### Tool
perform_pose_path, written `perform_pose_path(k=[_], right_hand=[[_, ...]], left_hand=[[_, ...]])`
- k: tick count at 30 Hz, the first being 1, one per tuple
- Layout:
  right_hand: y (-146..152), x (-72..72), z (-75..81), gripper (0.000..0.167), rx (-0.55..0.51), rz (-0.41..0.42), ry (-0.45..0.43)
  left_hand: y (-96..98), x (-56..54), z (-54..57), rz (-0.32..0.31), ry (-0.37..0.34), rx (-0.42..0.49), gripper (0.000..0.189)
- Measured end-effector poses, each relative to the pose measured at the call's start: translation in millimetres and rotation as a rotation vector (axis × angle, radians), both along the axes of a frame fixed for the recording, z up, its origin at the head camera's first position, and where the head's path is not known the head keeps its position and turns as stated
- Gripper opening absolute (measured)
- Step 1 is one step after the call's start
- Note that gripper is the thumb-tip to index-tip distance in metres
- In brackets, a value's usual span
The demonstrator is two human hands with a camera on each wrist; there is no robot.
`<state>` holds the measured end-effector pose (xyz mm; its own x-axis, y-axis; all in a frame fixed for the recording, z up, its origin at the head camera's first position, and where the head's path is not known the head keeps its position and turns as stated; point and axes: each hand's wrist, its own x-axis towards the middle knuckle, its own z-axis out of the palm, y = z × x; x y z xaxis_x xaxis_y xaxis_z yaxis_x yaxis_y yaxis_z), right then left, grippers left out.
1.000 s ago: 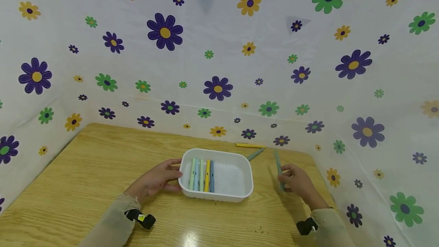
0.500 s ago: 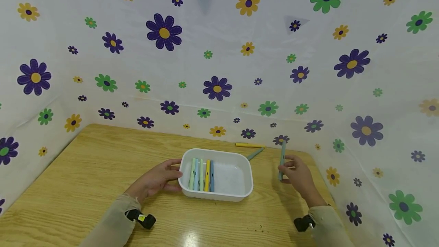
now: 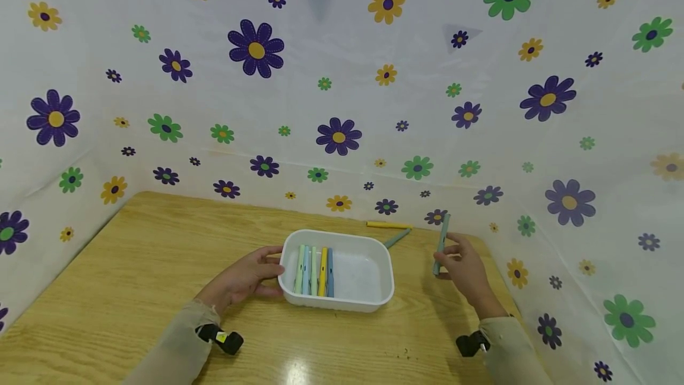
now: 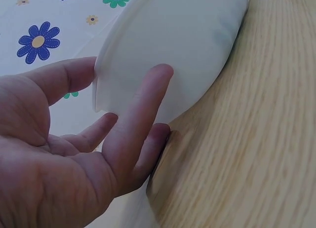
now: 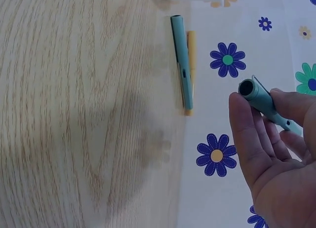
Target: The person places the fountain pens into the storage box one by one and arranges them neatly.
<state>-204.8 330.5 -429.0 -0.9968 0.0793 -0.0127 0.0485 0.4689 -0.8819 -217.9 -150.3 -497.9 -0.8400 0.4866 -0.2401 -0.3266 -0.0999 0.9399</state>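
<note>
My left hand (image 3: 248, 277) holds the left end of a white rectangular tray (image 3: 342, 303). In the left wrist view, its thumb is at the rim and its fingers lie against the outer wall (image 4: 192, 50). Several pens stand side by side in the tray's left half, among them a yellow pen (image 3: 323, 272) and a blue pen (image 3: 331, 273). To the right of the tray, my right hand (image 3: 466, 266) pinches a grey-green pen (image 3: 443, 241) between thumb and fingers. In the right wrist view, that pen's hollow round end (image 5: 247, 87) and clip point towards the camera.
Behind the tray's right end, another grey-green pen (image 3: 398, 237) and a yellow pen (image 3: 389, 225) lie on the wooden table (image 3: 203, 236). White sheeting with printed flowers (image 3: 299, 94) closes off the back and both sides.
My right hand has moved away towards the back with the grey-green pen, which now leans the other way, its top to the right. The left hand and tray have stayed put.
</note>
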Motion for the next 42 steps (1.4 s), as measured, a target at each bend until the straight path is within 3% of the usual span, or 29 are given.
perform_pose_path(k=[11,23,42], right_hand=[[-1.1,-1.9,0.1,0.078,-0.017,0.006,0.015],[-4.7,-0.2,-2.7,0.076,-0.010,0.022,0.027],[-32.5,-1.0,3.5,0.073,-0.119,0.040,-0.013]], left_hand=[[0.7,0.0,-0.1,0.002,0.003,0.003,0.072],[1.2,0.4,2.2,0.003,0.000,0.000,0.073],[1.2,0.9,3.4,0.000,-0.002,-0.004,0.072]])
